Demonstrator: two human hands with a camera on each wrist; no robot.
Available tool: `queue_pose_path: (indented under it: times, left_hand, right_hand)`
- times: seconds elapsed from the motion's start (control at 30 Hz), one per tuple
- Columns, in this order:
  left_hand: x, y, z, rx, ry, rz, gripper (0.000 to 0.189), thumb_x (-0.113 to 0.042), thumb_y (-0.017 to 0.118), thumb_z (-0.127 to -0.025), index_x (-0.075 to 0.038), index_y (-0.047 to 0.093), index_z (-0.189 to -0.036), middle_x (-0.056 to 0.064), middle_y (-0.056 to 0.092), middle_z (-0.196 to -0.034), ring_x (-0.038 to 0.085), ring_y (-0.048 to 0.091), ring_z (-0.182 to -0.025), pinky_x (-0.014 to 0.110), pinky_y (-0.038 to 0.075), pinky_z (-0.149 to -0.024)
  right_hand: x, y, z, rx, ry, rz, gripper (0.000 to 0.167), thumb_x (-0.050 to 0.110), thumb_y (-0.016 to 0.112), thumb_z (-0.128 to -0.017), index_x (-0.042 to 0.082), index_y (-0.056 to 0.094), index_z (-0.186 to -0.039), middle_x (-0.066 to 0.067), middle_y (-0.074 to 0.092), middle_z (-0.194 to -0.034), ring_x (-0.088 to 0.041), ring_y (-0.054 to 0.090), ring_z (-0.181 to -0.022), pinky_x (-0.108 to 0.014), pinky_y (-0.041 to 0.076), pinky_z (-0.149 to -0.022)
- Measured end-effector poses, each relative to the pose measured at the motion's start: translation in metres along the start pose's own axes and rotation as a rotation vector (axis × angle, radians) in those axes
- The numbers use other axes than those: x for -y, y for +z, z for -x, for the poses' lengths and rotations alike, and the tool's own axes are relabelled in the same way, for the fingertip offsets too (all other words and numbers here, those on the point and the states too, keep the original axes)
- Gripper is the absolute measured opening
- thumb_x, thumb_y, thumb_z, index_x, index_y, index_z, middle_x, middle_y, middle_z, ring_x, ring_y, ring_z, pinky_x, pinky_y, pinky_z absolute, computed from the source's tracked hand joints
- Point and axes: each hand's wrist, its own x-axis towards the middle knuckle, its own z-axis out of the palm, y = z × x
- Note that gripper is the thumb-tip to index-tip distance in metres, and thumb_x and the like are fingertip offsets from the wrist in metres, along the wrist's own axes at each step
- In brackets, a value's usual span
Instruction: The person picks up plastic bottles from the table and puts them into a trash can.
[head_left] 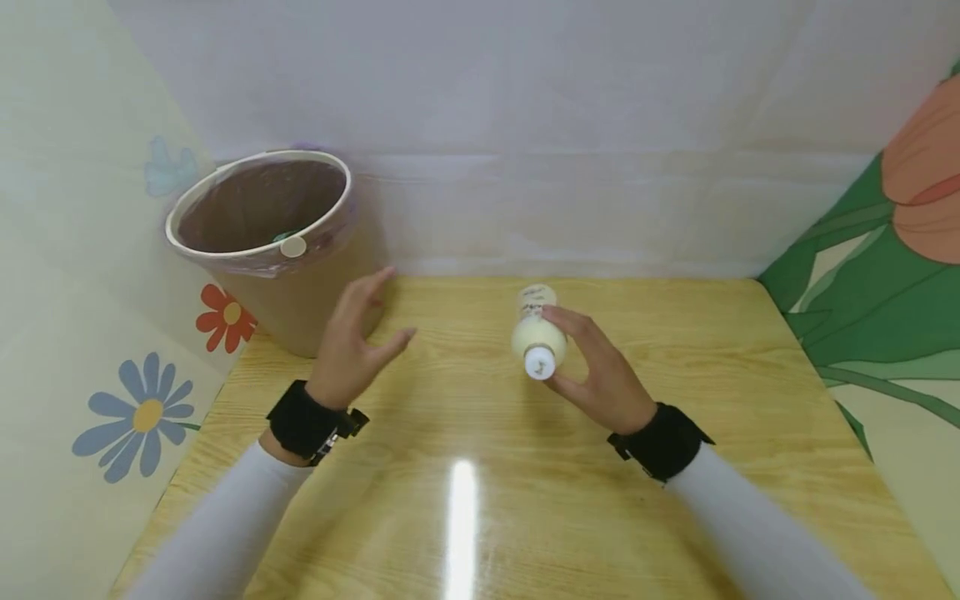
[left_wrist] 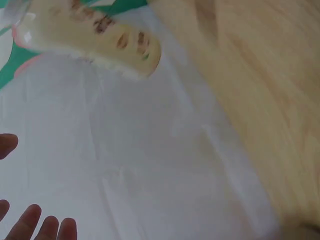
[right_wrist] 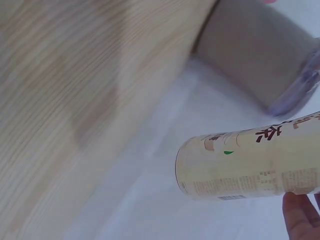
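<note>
A cream-coloured drink bottle [head_left: 539, 337] with a white cap tilts toward the head camera, and my right hand [head_left: 603, 379] grips it between thumb and fingers. In the right wrist view the printed label of the bottle [right_wrist: 250, 162] and its base show, with fingertips [right_wrist: 300, 215] at its side. My left hand [head_left: 356, 342] is held apart from the bottle, beside the bin, with thumb and fingers spread and nothing between them. The left wrist view shows its fingertips [left_wrist: 25, 225] at the lower left and the bottle [left_wrist: 95, 37] at the top.
A tan bin [head_left: 277, 292] with a clear plastic liner stands at the table's back left; something green lies inside. The wood-grain table [head_left: 675, 350] meets a white sheet [head_left: 600, 167] at the back. Flower-patterned coverings [head_left: 900, 250] border both sides.
</note>
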Motion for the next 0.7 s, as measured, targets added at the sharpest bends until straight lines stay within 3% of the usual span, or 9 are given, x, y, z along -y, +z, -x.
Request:
queue_pose_path:
  times: [0.17, 0.3, 0.47, 0.7]
  left_hand:
    - [-0.006, 0.044, 0.029, 0.164, 0.029, 0.009, 0.081, -0.014, 0.083, -0.080, -0.007, 0.041, -0.149, 0.014, 0.049, -0.146, 0.029, 0.049, -0.132, 0.045, 0.046, -0.108]
    - [-0.011, 0.065, 0.043, 0.207, 0.025, 0.043, 0.088, -0.011, 0.084, -0.078, -0.012, 0.038, -0.152, 0.012, 0.042, -0.152, 0.029, 0.043, -0.140, 0.047, 0.041, -0.115]
    - [-0.011, 0.080, 0.053, 0.212, 0.048, 0.060, 0.086, -0.008, 0.086, -0.075, -0.011, 0.042, -0.149, 0.013, 0.043, -0.152, 0.032, 0.039, -0.144, 0.049, 0.039, -0.115]
    - [-0.012, 0.086, 0.057, 0.206, 0.054, 0.071, 0.075, -0.012, 0.087, -0.073, -0.007, 0.052, -0.140, 0.014, 0.055, -0.142, 0.031, 0.050, -0.135, 0.048, 0.040, -0.115]
  right_hand:
    - [0.036, 0.010, 0.000, 0.013, -0.027, -0.133, 0.076, 0.037, 0.069, -0.091, 0.002, 0.036, -0.150, -0.017, 0.044, -0.149, -0.027, 0.043, -0.140, -0.026, 0.032, -0.119]
    - [0.053, 0.017, 0.002, 0.034, -0.027, -0.231, 0.078, 0.032, 0.074, -0.090, 0.002, 0.035, -0.150, -0.016, 0.045, -0.149, -0.024, 0.045, -0.138, -0.025, 0.035, -0.117]
    - [0.066, 0.025, 0.004, 0.044, -0.031, -0.311, 0.084, 0.016, 0.082, -0.082, 0.004, 0.035, -0.151, -0.014, 0.047, -0.147, -0.023, 0.049, -0.134, -0.026, 0.041, -0.113]
    - [0.072, 0.028, 0.007, 0.079, 0.023, -0.344, 0.087, 0.012, 0.083, -0.080, 0.009, 0.034, -0.152, -0.009, 0.047, -0.146, -0.019, 0.051, -0.129, -0.027, 0.043, -0.110]
